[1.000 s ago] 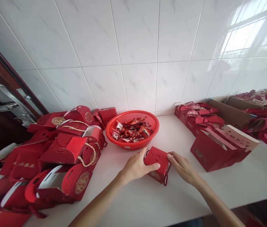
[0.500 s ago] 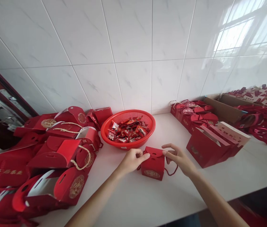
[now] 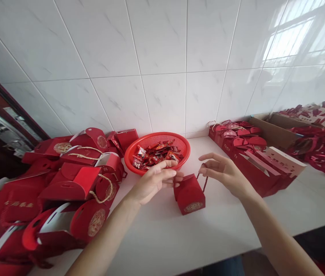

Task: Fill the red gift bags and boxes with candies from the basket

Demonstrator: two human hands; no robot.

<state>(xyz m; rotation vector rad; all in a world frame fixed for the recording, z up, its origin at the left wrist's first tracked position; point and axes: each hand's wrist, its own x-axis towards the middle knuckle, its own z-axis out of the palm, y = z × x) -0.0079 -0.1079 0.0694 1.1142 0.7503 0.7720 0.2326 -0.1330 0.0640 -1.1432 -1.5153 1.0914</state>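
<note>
A small red card gift box [image 3: 190, 197] with a gold emblem on its front stands on the white counter [image 3: 185, 237], between my hands. My left hand [image 3: 153, 182] is above its left side, with the fingers extended and their tips at the box's top edge. A thin red cord [image 3: 203, 181] rises from the box's right side to the fingers of my right hand [image 3: 222, 172]. Whether those fingers pinch it is hard to see. Behind my left fingers is a red plastic basket [image 3: 156, 137] of red-wrapped sweets [image 3: 156, 155].
A heap of red gift boxes [image 3: 70, 184] with rope handles fills the counter's left side. Other red boxes [image 3: 243, 140] stand in rows at the right, before a cardboard carton [image 3: 271, 132]. White tiles [image 3: 162, 46] form the back wall.
My hands have risen and spread apart from the box. The red cord, which hung low at the right, now stands up toward my right fingers. My left hand has moved back toward the basket.
</note>
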